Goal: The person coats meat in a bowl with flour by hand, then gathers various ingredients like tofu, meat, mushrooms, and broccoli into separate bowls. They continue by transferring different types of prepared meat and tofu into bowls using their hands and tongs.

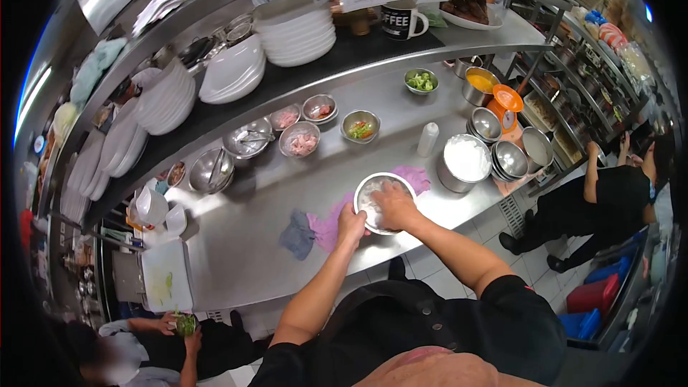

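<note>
A round metal bowl [365,230] with whitish, floury-looking contents sits at the front edge of the steel counter. My left hand [351,225] grips its rim from the left. Inside the bowl is my right hand [393,204], fingers spread and reaching into the white contents; the fingertips are partly hidden. A purple cloth [413,178] lies behind and beside the bowl. Close by on the left is a crumpled blue-grey cloth [297,235]. To the right stands a large metal pot [464,165] filled with white powder.
Small bowls of cut meat [301,144] and vegetables [421,82] line the counter's back. A white squeeze bottle [428,140] stands near the pot. Plate stacks [294,32] fill the shelf above. One person holds greens [186,325] at lower left; another stands at right [595,193].
</note>
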The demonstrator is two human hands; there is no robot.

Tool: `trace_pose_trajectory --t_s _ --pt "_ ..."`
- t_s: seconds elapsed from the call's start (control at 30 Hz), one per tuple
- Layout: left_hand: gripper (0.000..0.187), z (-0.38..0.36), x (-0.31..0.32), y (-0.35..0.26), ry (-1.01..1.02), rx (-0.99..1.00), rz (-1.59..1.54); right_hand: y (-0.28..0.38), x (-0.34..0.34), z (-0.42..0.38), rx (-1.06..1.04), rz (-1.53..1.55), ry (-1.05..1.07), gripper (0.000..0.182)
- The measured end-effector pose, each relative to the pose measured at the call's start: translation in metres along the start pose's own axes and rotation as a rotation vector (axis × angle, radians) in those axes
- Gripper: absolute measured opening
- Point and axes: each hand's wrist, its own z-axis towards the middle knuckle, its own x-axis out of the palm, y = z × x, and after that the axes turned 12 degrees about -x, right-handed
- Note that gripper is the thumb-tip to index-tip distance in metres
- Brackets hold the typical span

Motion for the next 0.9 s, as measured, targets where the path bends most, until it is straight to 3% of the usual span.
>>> trace_pose_trajectory --t_s 0.03,0.13,0.23,0.27,0.33,0.4,0.47,0.53,0.6,0.63,0.7,0.73,0.8,0.83,0.9 --pt "0.019 -0.005 -0.017 0.012 -0.048 0.018 0.003 0.003 0.021 0.014 -0.007 -0.005 0.004 0.075" --pt "0.024 -0.015 -0.065 0.051 -0.103 -0.026 -0.03 0.025 0.067 0.04 -0.011 0.22 0.349 0.082" --pt "0.023 -0.04 -0.116 0.071 -0.105 -0.011 -0.07 0.093 0.077 0.006 -0.226 -0.107 0.046 0.05" --pt "0.024 -0.051 -0.132 0.071 -0.097 -0.004 -0.109 0.098 0.089 0.016 -0.229 -0.107 0.049 0.05" --pt "0.027 -0.047 -0.154 0.083 -0.085 0.001 -0.043 0.098 0.116 0.054 0.009 0.17 0.227 0.054" --pt "0.028 -0.06 -0.167 0.095 -0.169 -0.008 -0.084 0.128 0.119 0.055 -0.016 0.142 0.258 0.055" --pt "0.027 -0.076 -0.188 0.089 -0.158 0.012 -0.164 0.163 0.123 0.04 -0.342 0.001 -0.119 0.033" --pt "0.029 -0.089 -0.207 0.082 -0.11 0.067 -0.082 0.19 0.139 0.034 -0.457 -0.154 -0.305 0.027" --pt "0.029 -0.082 -0.212 0.102 -0.148 0.021 -0.09 0.191 0.148 0.055 -0.254 0.109 -0.004 0.035" --pt "0.028 -0.08 -0.214 0.112 -0.177 -0.01 -0.085 0.192 0.15 0.063 -0.232 0.052 0.085 0.034" --pt "0.028 -0.084 -0.219 0.107 -0.228 -0.031 -0.161 0.192 0.148 0.07 -0.337 0.07 0.122 0.032" --pt "0.027 -0.087 -0.224 0.106 -0.268 -0.04 -0.231 0.191 0.154 0.063 -0.442 0.006 -0.087 0.032" --pt "0.027 -0.092 -0.239 0.101 -0.172 0.005 -0.268 0.189 0.155 0.055 -0.398 -0.026 -0.166 0.033" --pt "0.026 -0.107 -0.235 0.098 -0.163 0.031 -0.246 0.191 0.146 0.056 -0.252 -0.008 -0.038 0.035" --pt "0.025 -0.087 -0.22 0.096 -0.195 0.049 -0.19 0.177 0.143 0.085 -0.224 0.04 0.054 0.038"
